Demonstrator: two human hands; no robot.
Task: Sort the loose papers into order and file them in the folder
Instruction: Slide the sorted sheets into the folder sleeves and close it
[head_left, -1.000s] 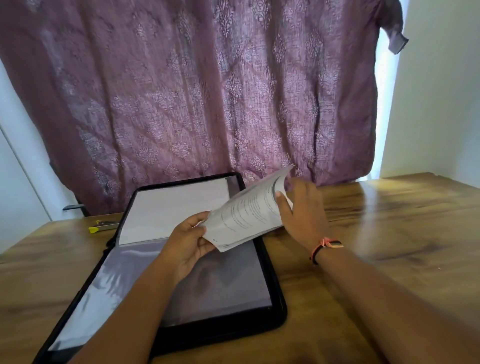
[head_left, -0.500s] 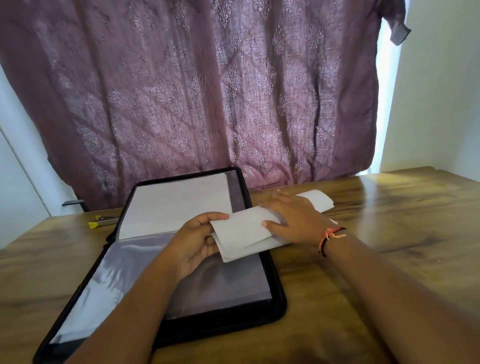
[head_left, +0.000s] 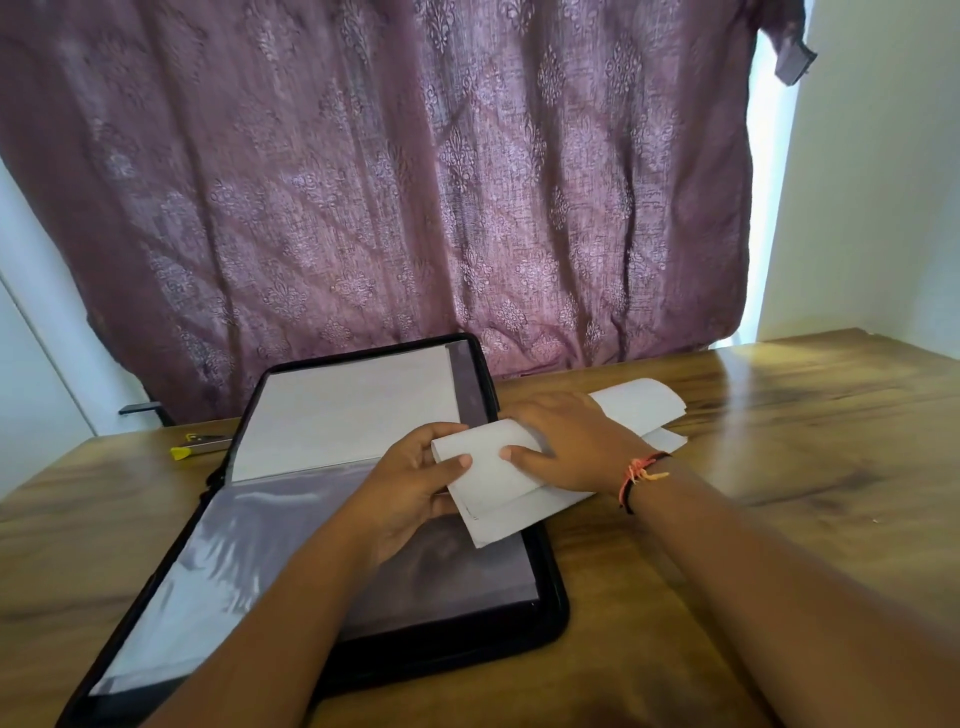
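Wooden table (head_left: 779, 467), patterned mauve curtain (head_left: 415, 182) hanging behind it; pale wall at right.

Black zip folder (head_left: 551, 613) lies open on the table's left half; the near leaf is a glossy clear sleeve; the far leaf holds a white sheet (head_left: 343, 410).

Papers (head_left: 519, 501): a white bundle, folded over on itself; it lies slantwise across the folder's right rim, its near-left end over the clear sleeve, its far-right end out on the bare table; that far end curls up in a loose roll.

Left hand (head_left: 410, 493): grips the bundle's left end; thumb lies on top of the paper, fingers curl beneath it; forearm crosses the near leaf of the folder.

Right hand (head_left: 566, 441): laid palm-down on the middle of the bundle; fingers straight and spread, thumb stretched toward the left thumb; it presses the paper flat, nothing pinched; an orange and black thread band (head_left: 641, 474) circles the wrist.

A small yellow-tipped tool (head_left: 195, 446) lies on the table just left of the folder's far corner; too small to identify.
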